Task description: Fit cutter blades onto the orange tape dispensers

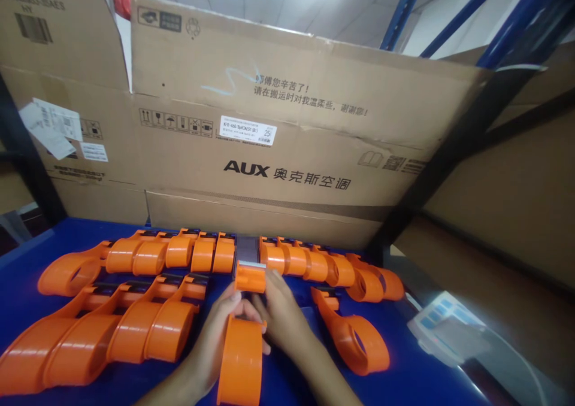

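On the left part of the blue counter (27, 268), two rows of orange tape dispensers lie side by side: a near row (99, 334) of larger-looking bodies and a far row (153, 255) that runs along the foot of the big cardboard box (278, 154). In the middle, the left hand (220, 334) is closed around the orange dispenser (242, 352) which the person holds. The thumb and fingers press on its left side, just where the round body meets the narrow front part. This dispenser lies with its long axis from near to far: the round hoop end points toward the person, and the cutter head (250, 274), with a grey plate above it, points away toward the box. The right hand (281, 313) touches the same dispenser from the right side, fingers together and bent on the neck, so both hands are clamped on it and neither is nearer than the other. The head end is just beyond the fingertips, in a gap of the far row. To the right, the far row goes on (332, 268), and one single dispenser (354, 334) lies apart, turned diagonally. At the far right edge there is a pale device with blue buttons (442, 328), somewhat blurred.
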`<state>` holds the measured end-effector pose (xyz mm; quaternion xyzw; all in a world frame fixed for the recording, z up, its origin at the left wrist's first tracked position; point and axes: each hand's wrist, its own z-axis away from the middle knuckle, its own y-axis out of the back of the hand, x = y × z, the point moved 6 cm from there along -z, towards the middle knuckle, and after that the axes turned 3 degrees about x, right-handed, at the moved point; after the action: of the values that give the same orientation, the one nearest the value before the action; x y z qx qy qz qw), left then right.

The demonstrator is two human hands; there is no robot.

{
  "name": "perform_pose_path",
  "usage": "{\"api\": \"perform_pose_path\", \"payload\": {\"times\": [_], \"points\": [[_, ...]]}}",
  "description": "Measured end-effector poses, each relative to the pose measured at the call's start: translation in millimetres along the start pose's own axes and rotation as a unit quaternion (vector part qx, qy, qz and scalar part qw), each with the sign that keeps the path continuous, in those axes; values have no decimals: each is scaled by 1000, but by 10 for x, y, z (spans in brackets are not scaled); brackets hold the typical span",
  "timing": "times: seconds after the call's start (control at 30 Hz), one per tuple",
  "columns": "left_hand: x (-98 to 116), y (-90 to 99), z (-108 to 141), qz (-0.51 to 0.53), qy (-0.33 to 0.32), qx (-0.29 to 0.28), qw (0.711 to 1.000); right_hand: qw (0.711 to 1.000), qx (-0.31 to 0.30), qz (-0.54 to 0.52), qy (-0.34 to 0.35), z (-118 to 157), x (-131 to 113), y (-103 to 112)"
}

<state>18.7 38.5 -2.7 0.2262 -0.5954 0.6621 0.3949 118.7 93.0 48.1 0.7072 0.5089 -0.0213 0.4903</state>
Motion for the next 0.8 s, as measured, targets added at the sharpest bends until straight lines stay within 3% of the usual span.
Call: {"api": "perform_pose_path", "payload": {"times": [0.13, 0.23, 0.43, 0.8], "points": [[23, 73, -43, -38, 4, -15, 999, 986, 136, -8, -97, 31, 129, 319], [45, 103, -86, -51, -3, 1, 999, 977, 194, 0, -93, 50, 80, 521], [109, 42, -92, -70, -67, 57, 994, 991, 129, 19, 44, 40, -164, 487], [120, -12, -36, -88, -32, 52, 994, 996, 70, -43, 20, 27, -166, 384]]}}
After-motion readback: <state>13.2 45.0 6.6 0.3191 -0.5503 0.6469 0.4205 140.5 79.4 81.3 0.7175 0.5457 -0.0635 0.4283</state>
